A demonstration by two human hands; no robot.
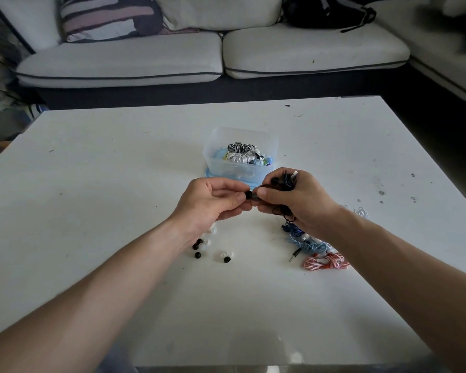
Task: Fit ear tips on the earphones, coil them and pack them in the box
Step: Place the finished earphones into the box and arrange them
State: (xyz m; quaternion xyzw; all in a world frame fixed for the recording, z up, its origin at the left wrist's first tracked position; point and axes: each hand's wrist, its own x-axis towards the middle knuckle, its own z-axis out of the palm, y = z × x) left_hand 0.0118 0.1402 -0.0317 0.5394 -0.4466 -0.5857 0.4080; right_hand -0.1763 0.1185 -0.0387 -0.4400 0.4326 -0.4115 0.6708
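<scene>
Head | left hand (210, 203) pinches ear tip (248, 195) | right hand (300, 204): earbud (255, 197) pointing left

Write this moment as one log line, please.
step: fitting tip | left hand: pinches it | right hand: holds black earphones | box: open, coiled sets inside | spare tips: on table

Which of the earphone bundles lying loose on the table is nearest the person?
The red-and-white striped earphones. The light blue earphones, dark blue earphones and white earphones all lie farther up the table.
</scene>
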